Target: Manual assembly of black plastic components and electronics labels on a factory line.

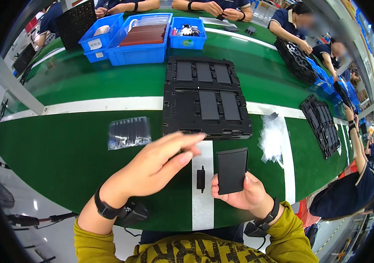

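My right hand [244,193] grips a flat black rectangular panel [232,171] by its lower part, fingers on one side and thumb on the other. The panel stands tilted above the table. My left hand [154,164] hovers to the left of it with its fingers stretched out, thumb apart from the forefinger, and nothing visible in it. A small slim black part [201,179] lies on the white strip between my hands. Beyond them sits a black moulded tray [180,107] with several dark flat panels in its slots.
A clear bag of dark strips [130,133] lies left of the tray, and a pile of clear plastic film [272,139] right of it. Blue bins [136,55] stand at the back. Another black tray [320,125] lies far right. Co-workers sit around the green table [64,162].
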`<state>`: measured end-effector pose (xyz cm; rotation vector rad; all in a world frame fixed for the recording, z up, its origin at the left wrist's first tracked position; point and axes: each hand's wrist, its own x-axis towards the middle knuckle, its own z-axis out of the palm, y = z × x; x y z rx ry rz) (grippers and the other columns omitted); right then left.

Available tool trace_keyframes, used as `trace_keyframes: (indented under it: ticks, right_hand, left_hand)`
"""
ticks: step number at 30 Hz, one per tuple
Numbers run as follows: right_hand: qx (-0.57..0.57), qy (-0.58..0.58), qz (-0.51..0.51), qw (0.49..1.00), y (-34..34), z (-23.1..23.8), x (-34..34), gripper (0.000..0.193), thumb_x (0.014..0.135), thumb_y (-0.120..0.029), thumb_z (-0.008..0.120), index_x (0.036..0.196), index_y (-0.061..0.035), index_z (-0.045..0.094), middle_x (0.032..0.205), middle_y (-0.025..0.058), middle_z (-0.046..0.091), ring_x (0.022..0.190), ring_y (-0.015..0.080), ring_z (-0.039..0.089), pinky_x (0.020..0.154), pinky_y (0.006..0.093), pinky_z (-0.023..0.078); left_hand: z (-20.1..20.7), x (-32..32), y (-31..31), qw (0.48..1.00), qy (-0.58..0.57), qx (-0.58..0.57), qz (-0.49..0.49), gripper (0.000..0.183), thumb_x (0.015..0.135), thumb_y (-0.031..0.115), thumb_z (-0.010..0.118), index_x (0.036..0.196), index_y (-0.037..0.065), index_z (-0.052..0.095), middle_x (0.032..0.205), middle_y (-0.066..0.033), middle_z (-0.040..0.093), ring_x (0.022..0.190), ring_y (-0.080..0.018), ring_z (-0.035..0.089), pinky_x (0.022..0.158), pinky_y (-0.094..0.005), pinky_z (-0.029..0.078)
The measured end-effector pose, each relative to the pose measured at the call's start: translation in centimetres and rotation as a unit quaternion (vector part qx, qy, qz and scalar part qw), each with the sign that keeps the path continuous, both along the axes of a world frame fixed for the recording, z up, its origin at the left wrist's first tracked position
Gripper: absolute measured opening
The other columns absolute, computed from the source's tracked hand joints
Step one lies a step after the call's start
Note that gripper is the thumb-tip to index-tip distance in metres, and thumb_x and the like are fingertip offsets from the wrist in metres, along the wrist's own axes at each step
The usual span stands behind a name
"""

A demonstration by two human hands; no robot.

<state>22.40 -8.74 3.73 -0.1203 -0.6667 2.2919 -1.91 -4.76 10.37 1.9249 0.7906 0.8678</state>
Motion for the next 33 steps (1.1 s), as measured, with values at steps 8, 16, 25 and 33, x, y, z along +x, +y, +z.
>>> trace_keyframes:
  ticks: [8, 16, 25, 33]
  right_hand:
    - [0.135, -0.203, -0.093, 0.965, 0.7, 1.4, 1.8, 0.041, 0.087, -0.015, 0.051, 0.122, 0.0055, 0.043, 0.126, 0.0237, 0.040, 0.113, 0.0313, 0.046, 0.096, 0.0399, 0.036]
    - [0.608, -0.564, -0.145, 0.540, 1.3, 2.0, 2.8, 0.036, 0.065, -0.007, 0.070, 0.100, -0.0088, 0.064, 0.111, 0.0141, 0.052, 0.097, 0.0292, 0.052, 0.082, 0.0366, 0.045]
    - [0.656, -0.577, -0.136, 0.468, 1.3, 1.5, 2.6, 0.030, 0.065, -0.011, 0.069, 0.096, -0.0133, 0.066, 0.108, 0.0073, 0.055, 0.093, 0.0211, 0.052, 0.077, 0.0313, 0.041]
    - [0.648, -0.582, -0.129, 0.474, 1.5, 1.4, 2.8, 0.030, 0.065, -0.011, 0.068, 0.095, -0.0122, 0.067, 0.110, 0.0078, 0.055, 0.091, 0.0204, 0.053, 0.076, 0.0306, 0.041]
  left_hand:
    - [-3.6, -1.1, -2.1, 0.988, 0.135, 0.000, -0.078, 0.033, 0.083, 0.008, 0.052, 0.116, 0.001, 0.050, 0.112, -0.0141, 0.051, 0.101, -0.0289, 0.050, 0.087, -0.0386, 0.040]
    - [-4.4, -1.0, -2.6, 0.945, 0.268, 0.055, -0.179, 0.057, 0.080, 0.029, 0.058, 0.130, 0.008, 0.038, 0.140, -0.0127, 0.026, 0.130, -0.0297, 0.023, 0.104, -0.0480, 0.017]
    - [-4.3, -0.9, -2.8, 0.931, 0.308, 0.060, -0.186, 0.053, 0.080, 0.035, 0.057, 0.126, 0.011, 0.044, 0.137, -0.0063, 0.033, 0.129, -0.0287, 0.025, 0.104, -0.0485, 0.017]
    - [-4.4, -0.7, -2.6, 0.920, 0.336, 0.068, -0.192, 0.054, 0.081, 0.043, 0.053, 0.125, 0.013, 0.046, 0.138, -0.0044, 0.033, 0.129, -0.0270, 0.026, 0.105, -0.0477, 0.014]
